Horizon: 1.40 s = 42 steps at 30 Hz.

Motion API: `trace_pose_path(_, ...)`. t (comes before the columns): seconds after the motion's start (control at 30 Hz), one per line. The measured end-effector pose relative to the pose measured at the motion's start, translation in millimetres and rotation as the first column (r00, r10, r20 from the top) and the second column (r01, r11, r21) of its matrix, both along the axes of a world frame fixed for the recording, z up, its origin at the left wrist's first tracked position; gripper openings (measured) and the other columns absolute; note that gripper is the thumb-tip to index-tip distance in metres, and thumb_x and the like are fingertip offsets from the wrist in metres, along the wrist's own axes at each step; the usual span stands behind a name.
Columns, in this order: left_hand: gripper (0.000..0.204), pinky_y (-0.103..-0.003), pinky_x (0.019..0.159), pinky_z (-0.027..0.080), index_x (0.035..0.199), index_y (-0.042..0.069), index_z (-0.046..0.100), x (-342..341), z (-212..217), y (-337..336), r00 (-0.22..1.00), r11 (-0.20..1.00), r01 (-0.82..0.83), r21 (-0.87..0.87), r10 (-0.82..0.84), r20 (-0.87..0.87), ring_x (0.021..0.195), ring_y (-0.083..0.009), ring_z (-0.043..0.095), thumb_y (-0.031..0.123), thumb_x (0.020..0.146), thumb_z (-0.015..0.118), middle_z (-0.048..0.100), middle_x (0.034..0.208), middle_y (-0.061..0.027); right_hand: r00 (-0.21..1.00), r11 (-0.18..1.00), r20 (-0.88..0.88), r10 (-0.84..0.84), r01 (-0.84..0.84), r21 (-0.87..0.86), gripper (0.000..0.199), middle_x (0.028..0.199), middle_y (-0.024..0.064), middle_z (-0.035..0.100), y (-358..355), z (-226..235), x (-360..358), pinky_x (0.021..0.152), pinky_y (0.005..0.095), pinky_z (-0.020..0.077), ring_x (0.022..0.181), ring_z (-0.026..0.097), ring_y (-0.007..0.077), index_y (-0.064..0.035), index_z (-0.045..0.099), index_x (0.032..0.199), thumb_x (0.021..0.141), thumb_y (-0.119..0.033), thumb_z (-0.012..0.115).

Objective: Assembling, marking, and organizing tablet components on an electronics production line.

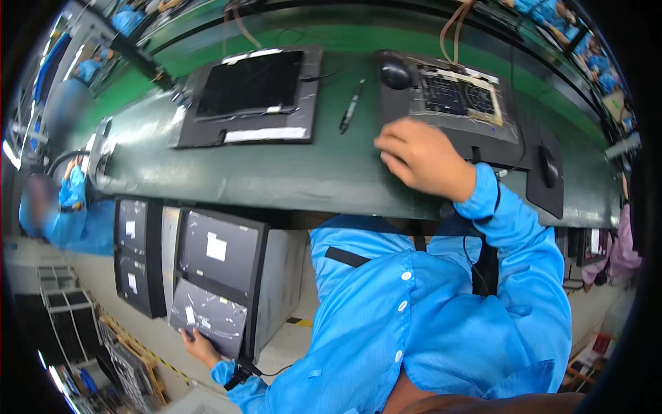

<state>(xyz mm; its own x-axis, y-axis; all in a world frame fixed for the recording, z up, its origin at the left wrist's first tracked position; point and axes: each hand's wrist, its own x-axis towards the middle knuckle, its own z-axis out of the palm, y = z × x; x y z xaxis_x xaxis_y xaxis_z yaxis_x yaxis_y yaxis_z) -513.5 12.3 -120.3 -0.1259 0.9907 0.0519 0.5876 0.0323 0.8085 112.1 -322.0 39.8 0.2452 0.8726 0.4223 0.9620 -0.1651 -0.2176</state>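
Green bench [276,172] is spreading under your right hand [426,157], whose blurred fingers are curving loosely open near a board [455,96]. Lower left, your left hand [201,348] is touching a grey panel [219,319], which is tilting at the black rack's [259,276] lower half; I cannot tell whether it's gripping.

At your left hand [201,348], a dark panel [219,320] is looking glossy and wrinkled, like plastic film. Left of your right hand [424,157], the smooth green counter [276,169] is shining softly. You're wearing a faintly lustrous cloth smock [365,303].
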Motion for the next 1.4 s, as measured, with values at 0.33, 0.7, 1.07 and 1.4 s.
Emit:
trace_pose_path(0.33, 0.068, -0.047, 0.120, 0.030, 0.145, -0.003, 0.047, 27.5, 11.4, -67.5, 0.867, 1.000, -0.022, -0.014, 0.013, -0.499, 0.145, -0.0470, 0.032, 0.035, 0.093, 0.070, 0.028, 0.157, -0.0317, 0.785, 0.917, 0.591, 0.186, 0.077, -0.391, 0.004, 0.079, 0.0091, 0.062, 99.5, -7.9, 50.5, 0.075, 0.0393, 0.0480, 0.082, 0.062, 0.0275, -0.0080, 0.065, 0.077, 0.080, -0.009, 0.063)
trace_pose_path(0.7, 0.063, -0.044, 0.115, 0.037, 0.140, -0.003, 0.053, 38.2, -2.6, -101.2, 0.942, 0.999, -0.019, 0.030, 0.028, -0.334, 0.138, -0.0432, 0.042, 0.029, 0.091, 0.075, 0.038, 0.150, -0.0268, 0.399, 0.781, -0.716, 0.572, -0.531, 0.328, 0.042, 0.116, 0.0186, 0.068, 217.3, -32.7, -193.2, 0.086, 0.0351, 0.0544, 0.104, 0.069, 0.0238, -0.0003, 0.055, 0.138, 0.100, -0.018, 0.063)
trace_pose_path(1.07, 0.064, -0.047, 0.113, 0.039, 0.143, 0.003, 0.055, 45.9, 3.3, -99.7, 0.962, 0.995, -0.092, -0.027, 0.082, -0.259, 0.137, -0.0451, 0.044, 0.030, 0.089, 0.077, 0.038, 0.149, -0.0293, 0.688, 0.966, -0.688, 0.232, -0.247, 0.078, 0.017, 0.077, 0.0119, 0.071, 323.1, -136.5, -214.9, 0.063, 0.0333, 0.0529, 0.067, 0.069, 0.0225, -0.0048, 0.072, 0.096, 0.090, -0.020, 0.068)
trace_pose_path(1.4, 0.063, -0.045, 0.112, 0.040, 0.144, 0.005, 0.054, 43.2, 2.4, -103.0, 0.948, 0.995, -0.103, -0.013, 0.094, -0.305, 0.134, -0.0417, 0.047, 0.030, 0.091, 0.076, 0.039, 0.148, -0.0259, 0.636, 0.969, -0.744, 0.206, -0.241, 0.062, 0.016, 0.073, 0.0046, 0.068, 323.3, -133.9, -212.5, 0.063, 0.0264, 0.0495, 0.071, 0.063, 0.0092, -0.0007, 0.070, 0.095, 0.095, -0.015, 0.062)
